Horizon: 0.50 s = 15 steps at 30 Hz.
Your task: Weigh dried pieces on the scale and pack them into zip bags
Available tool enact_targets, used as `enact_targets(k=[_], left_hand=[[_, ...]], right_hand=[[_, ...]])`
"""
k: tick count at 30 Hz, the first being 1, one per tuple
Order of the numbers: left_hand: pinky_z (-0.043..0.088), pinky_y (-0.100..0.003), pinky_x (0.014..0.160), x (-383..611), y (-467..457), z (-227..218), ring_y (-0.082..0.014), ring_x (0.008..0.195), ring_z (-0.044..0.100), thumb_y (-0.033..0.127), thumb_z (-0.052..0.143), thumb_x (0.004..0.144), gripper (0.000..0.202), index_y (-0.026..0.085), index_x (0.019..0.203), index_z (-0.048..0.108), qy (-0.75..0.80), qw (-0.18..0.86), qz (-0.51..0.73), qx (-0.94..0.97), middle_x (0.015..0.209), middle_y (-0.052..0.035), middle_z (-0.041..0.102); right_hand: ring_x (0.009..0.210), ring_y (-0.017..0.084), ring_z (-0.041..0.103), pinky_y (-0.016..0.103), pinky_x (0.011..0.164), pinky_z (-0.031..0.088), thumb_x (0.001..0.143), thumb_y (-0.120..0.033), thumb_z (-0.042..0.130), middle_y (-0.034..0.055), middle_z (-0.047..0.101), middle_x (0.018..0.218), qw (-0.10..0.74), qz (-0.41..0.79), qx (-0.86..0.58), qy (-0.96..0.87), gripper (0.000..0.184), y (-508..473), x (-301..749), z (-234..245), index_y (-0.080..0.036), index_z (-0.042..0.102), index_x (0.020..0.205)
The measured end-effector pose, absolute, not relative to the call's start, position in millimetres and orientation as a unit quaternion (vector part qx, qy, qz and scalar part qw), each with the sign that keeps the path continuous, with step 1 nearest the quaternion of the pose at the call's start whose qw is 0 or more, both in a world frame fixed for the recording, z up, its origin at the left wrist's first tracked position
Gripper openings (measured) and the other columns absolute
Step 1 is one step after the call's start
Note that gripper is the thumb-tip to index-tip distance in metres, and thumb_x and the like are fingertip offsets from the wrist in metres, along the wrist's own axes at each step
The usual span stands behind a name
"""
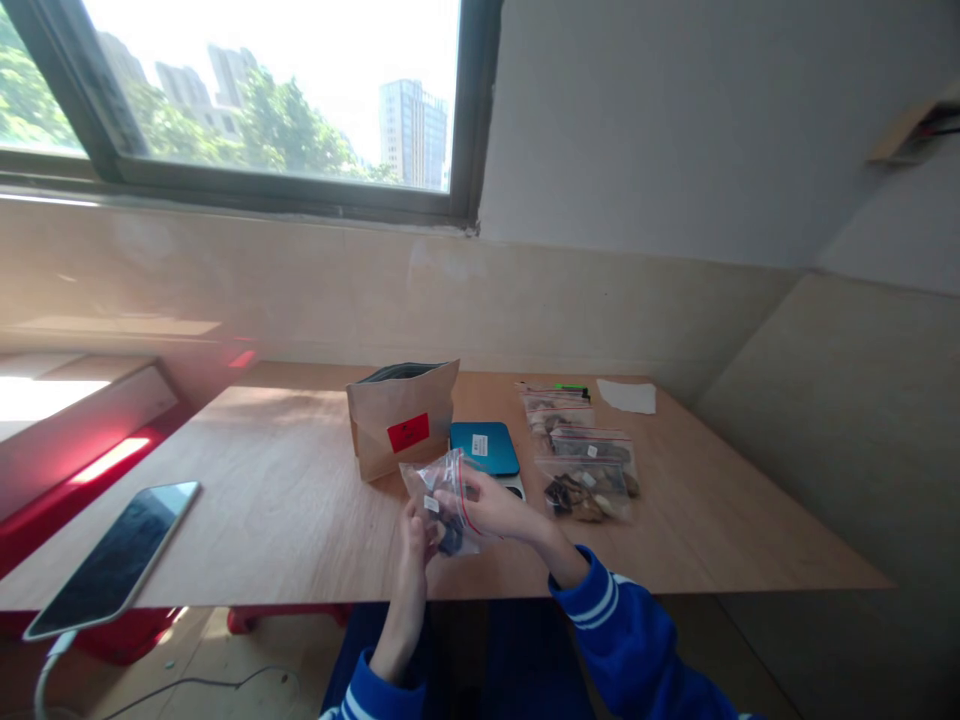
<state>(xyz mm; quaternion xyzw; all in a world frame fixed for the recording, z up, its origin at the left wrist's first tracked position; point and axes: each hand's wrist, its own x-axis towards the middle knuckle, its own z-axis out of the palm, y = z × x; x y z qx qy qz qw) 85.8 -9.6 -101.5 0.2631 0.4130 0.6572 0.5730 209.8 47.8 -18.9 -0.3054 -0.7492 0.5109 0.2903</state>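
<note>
Over the table's front part, my left hand (415, 535) grips a clear zip bag (451, 541) from its lower left side. The bag has a red-lined seal, a small white label and dark pieces inside. My right hand (491, 505) is at the seal side, with its fingers reaching into the bag's mouth. Those fingers look closed, but the plastic blurs what they hold. Just behind the hands stands an upright kraft paper pouch (375, 430) with a red label, its top open. Beside it is a blue-topped device (499, 455), perhaps a scale, partly hidden by my right hand.
Several zip bags lie on the right, the nearest a bag of brown dried pieces (585, 497). Behind them are a green pen (571, 387) and white paper (627, 397). A phone (116, 555) with a cable sits at the left edge of the wooden table (720, 520).
</note>
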Motion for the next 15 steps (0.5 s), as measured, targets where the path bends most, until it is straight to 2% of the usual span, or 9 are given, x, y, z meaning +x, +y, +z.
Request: enact_targets(k=[3, 5, 11, 15], left_hand=[[0.040, -0.034, 0.103, 89, -12, -94, -0.0241, 0.129, 0.046, 0.051, 0.067, 0.074, 0.063, 0.026, 0.129, 0.051, 0.407, 0.545, 0.679, 0.274, 0.141, -0.0082, 0.049], [0.036, -0.030, 0.106, 89, -14, -90, -0.0217, 0.135, 0.039, 0.045, 0.068, 0.075, 0.059, 0.029, 0.129, 0.052, 0.397, 0.538, 0.690, 0.278, 0.145, -0.0048, 0.045], [0.047, -0.031, 0.096, 91, -20, -88, -0.0226, 0.127, 0.048, 0.044, 0.065, 0.078, 0.054, 0.034, 0.130, 0.052, 0.385, 0.593, 0.667, 0.236, 0.141, -0.0032, 0.050], [0.052, -0.028, 0.084, 90, -18, -96, -0.0235, 0.120, 0.054, 0.048, 0.066, 0.077, 0.059, 0.029, 0.131, 0.050, 0.425, 0.584, 0.660, 0.209, 0.137, -0.0066, 0.052]], right_hand=[[0.124, 0.024, 0.049, 0.043, 0.108, 0.035, 0.088, -0.041, 0.056, 0.0101, 0.054, 0.135, 0.266, 0.479, -0.266, -0.793, 0.047, 45, 207, -14, -0.020, 0.054, 0.130], [0.128, 0.024, 0.046, 0.045, 0.111, 0.031, 0.088, -0.036, 0.055, 0.0099, 0.051, 0.139, 0.254, 0.470, -0.257, -0.805, 0.049, 44, 207, -13, -0.020, 0.049, 0.134], [0.121, 0.023, 0.052, 0.042, 0.107, 0.036, 0.085, -0.034, 0.061, 0.0097, 0.058, 0.128, 0.283, 0.491, -0.317, -0.760, 0.049, 42, 205, -21, -0.018, 0.050, 0.130], [0.098, 0.020, 0.062, 0.036, 0.092, 0.047, 0.089, -0.030, 0.054, 0.0068, 0.067, 0.102, 0.274, 0.523, -0.296, -0.751, 0.025, 42, 200, -28, -0.015, 0.063, 0.107]])
